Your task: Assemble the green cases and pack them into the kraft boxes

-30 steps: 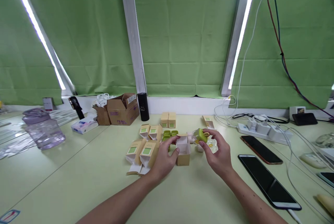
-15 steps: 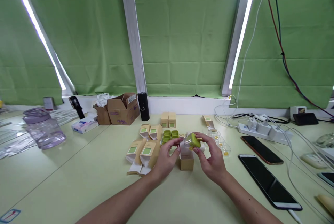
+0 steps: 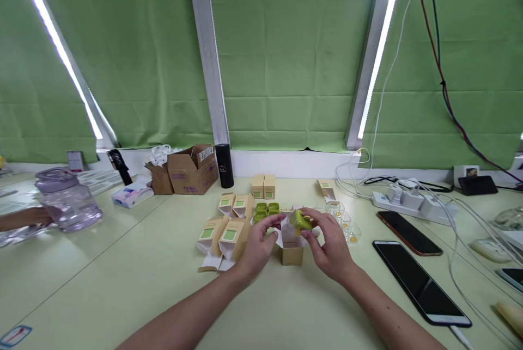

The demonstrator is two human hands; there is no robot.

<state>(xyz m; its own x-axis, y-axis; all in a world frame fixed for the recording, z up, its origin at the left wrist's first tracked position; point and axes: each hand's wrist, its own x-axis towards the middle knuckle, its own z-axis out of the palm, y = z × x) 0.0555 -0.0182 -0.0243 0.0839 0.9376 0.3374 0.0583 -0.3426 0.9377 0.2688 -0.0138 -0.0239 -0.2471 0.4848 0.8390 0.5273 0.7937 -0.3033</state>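
Note:
My right hand [image 3: 333, 244] is closed around a small clear jar with a green lid [image 3: 301, 221], its thumb and fingers on the lid. The jar is tilted, just above an open cardboard box [image 3: 292, 256] with white inner flaps. My left hand [image 3: 261, 241] is at the left of that box, thumb and index finger apart, close to a white flap; whether it touches the flap I cannot tell. Several green lids [image 3: 267, 210] stand in a cluster behind my left hand. On the right are several clear cups [image 3: 346, 222] with yellow spots.
Several small boxes with green labels [image 3: 230, 235] stand at left, and two more boxes [image 3: 263, 186] behind. Two phones [image 3: 423, 283] and a power strip [image 3: 414, 207] with cables lie at right. A lilac water bottle [image 3: 69, 203] stands at far left, near another person's hand [image 3: 38, 216].
My right hand has turned the jar more upright over the open box. My left fingertips have come away from the jar. Another person's hand has appeared at far left.

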